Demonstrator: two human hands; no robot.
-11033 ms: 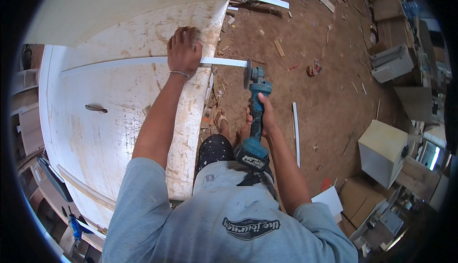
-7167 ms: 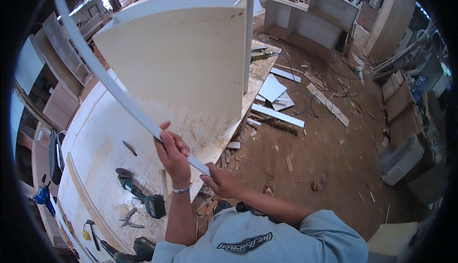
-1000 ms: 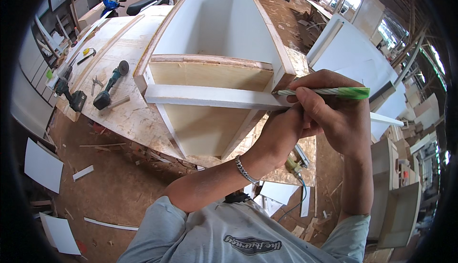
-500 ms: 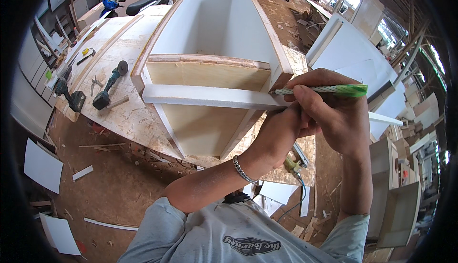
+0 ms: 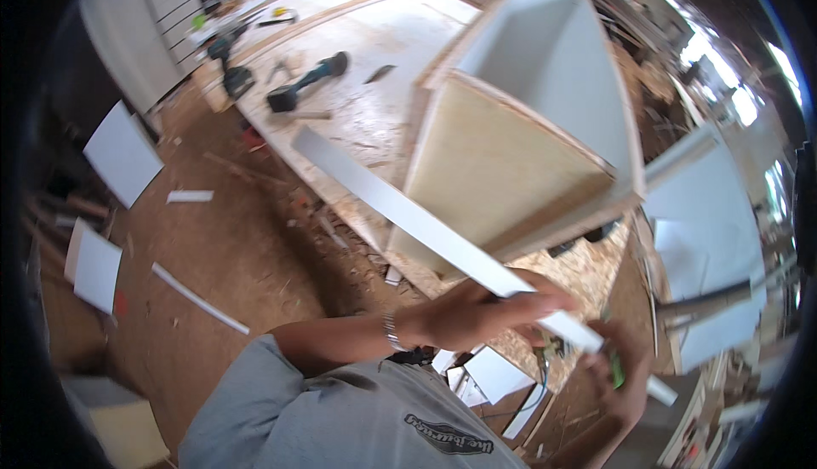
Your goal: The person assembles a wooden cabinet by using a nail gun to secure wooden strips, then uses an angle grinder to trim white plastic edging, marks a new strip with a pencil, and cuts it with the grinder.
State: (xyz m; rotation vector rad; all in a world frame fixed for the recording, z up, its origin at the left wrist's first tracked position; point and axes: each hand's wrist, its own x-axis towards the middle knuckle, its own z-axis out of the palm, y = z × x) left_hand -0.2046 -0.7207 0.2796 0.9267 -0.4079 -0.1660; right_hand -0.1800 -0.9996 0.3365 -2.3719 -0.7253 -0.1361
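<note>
My left hand is closed around a long white strip of board, which slants from the upper left down toward the lower right. The strip's far end reaches out over the workbench edge, in front of an open-topped cabinet box. My right hand, blurred by motion, is closed at the strip's near end and hides part of it. Between its fingers shows a green pencil, mostly covered. The box has pale wood on its near end and white inner walls, and stands on the bench apart from the strip.
On the workbench lie a cordless angle grinder, a cordless drill and a hammer. White panels and offcuts lie on the brown floor to the left. More white boards lean at the right.
The white strip has come off the box's end and swung down toward me, held in my left hand. My right hand with the pencil has dropped lower. The view has turned.
</note>
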